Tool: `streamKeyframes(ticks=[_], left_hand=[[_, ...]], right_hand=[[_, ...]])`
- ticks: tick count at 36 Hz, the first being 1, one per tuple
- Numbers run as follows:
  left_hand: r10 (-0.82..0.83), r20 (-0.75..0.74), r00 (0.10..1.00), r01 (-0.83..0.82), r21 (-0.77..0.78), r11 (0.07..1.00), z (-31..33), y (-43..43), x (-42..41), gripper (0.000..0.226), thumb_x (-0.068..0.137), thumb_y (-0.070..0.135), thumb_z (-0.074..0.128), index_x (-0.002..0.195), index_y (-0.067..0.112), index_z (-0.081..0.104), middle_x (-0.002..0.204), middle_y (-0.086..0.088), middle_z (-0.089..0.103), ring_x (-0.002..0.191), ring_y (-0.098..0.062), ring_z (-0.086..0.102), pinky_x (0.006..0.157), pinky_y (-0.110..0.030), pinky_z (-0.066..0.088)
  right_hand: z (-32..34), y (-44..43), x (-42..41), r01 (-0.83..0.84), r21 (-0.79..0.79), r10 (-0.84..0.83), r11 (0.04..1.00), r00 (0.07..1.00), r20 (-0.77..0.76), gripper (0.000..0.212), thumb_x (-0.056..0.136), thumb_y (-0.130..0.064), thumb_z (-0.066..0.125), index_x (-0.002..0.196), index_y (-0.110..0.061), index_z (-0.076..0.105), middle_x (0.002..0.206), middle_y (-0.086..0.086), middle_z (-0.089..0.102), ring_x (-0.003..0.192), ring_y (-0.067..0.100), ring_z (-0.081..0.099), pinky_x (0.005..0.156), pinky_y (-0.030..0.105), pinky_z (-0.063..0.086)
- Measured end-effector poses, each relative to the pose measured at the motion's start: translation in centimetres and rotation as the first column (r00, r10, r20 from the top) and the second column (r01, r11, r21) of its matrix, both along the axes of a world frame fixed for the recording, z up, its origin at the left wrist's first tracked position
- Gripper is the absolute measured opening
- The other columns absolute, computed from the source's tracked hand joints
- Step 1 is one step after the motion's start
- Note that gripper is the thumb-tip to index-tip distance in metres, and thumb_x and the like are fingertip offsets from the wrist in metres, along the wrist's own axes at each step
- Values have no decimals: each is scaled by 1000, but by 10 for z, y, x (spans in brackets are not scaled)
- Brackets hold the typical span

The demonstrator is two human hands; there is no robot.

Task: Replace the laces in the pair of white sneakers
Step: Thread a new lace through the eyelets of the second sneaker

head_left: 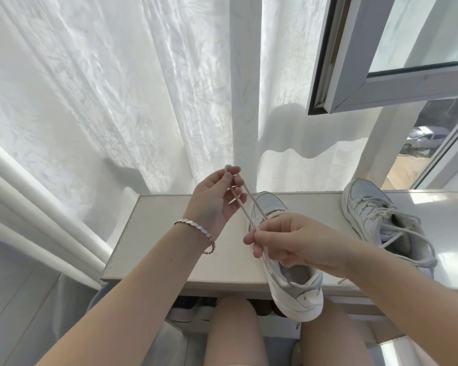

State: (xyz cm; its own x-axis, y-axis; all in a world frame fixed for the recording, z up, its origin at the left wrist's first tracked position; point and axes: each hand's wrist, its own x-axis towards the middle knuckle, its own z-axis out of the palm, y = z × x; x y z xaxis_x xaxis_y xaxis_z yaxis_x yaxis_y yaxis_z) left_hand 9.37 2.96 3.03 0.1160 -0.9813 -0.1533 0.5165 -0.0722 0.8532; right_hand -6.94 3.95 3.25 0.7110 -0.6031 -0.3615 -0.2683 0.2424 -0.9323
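Gripping one lace [251,198], perhaps doubled; two sneakers [296,294] [365,207].

Bright daylight thru curtain [117,88], wide-angle edge warp.

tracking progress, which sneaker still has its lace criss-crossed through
The sneaker at the right, untouched: its lace crosses the eyelets, ends trailing. The middle sneaker shows only a doubled lace stretched from left hand to right hand.
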Motion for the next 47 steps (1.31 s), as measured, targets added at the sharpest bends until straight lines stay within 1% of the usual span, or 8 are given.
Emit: streamKeyframes(ticks=[10, 14, 18, 23, 29, 36, 44, 47], left_hand=[[92, 223, 970, -122, 124, 985, -11, -30, 6, 17, 98, 13, 46, 87, 14, 59, 73, 3, 69, 72, -12, 63, 72, -27, 51], [-157, 717, 680, -70, 276, 959, -22, -22, -6, 14, 94, 24, 50, 90, 15, 60, 87, 1, 61, 85, -17, 57, 85, -36, 48], [-316, 776, 546, 97, 316, 944, -30, 11, -30, 40, 85, 39, 59, 117, 17, 52, 103, 5, 54, 97, -13, 54, 87, -31, 47], [-273, 888, 370, 169, 225, 960, -49, 34, -44, 57, 82, 38, 66, 133, 22, 45, 126, 6, 43, 106, -8, 50, 92, -20, 39], [-200, 890, 409, 164, 144, 976, -55, 43, -44, 63, 74, 30, 76, 129, 28, 47, 112, 16, 40, 99, -4, 50, 84, -14, 39], [-192, 852, 487, 133, 145, 980, -58, 42, -33, 55, 69, 25, 80, 119, 27, 57, 117, 15, 55, 91, 2, 59, 72, -5, 43], [-133, 879, 459, 83, 106, 991, -56, 44, -32, 36, 77, 14, 63, 113, 22, 65, 108, 11, 62, 88, -2, 58, 71, -6, 41], [-135, 868, 478, 70, 115, 991, -56, 43, -32, 34, 80, 16, 60, 113, 21, 65, 108, 10, 63, 85, 1, 57, 71, -7, 41]], right_hand=[[21, -21, -40, -76, 61, 78, 995, 997, -26, 18, 70, -27, 63, 76, -13, 72, 75, 3, 69, 52, 4, 51, 46, 11, 39], [19, -32, -44, 328, 171, -358, 929, 915, 187, 19, 68, -21, 62, 78, -7, 70, 73, 8, 69, 49, 6, 56, 43, 12, 45], [14, -40, -41, 573, 156, -592, 805, 753, 286, 24, 74, -32, 58, 84, -11, 64, 69, 5, 71, 53, 8, 63, 46, 14, 49], [1, -41, -23, 639, 122, -643, 760, 711, 286, 12, 88, -17, 57, 88, -7, 63, 65, 4, 69, 55, 8, 65, 51, 14, 52], [-19, -38, 2, 480, 75, -486, 874, 864, 132, 12, 93, 0, 52, 85, -2, 61, 78, 13, 66, 63, 15, 68, 60, 18, 57], [-30, -43, 2, 579, 26, -579, 815, 813, 67, 11, 89, -3, 58, 79, -1, 62, 73, 14, 62, 64, 18, 62, 57, 17, 56], [-38, -54, 1, 412, -372, -490, 832, 860, -144, 11, 81, -6, 70, 72, -11, 69, 65, 8, 65, 58, 17, 60, 51, 19, 51], [-42, -57, 2, 346, -479, -484, 807, 852, -201, 6, 74, -11, 75, 71, -15, 72, 73, 5, 71, 69, 16, 65, 71, 27, 51]])
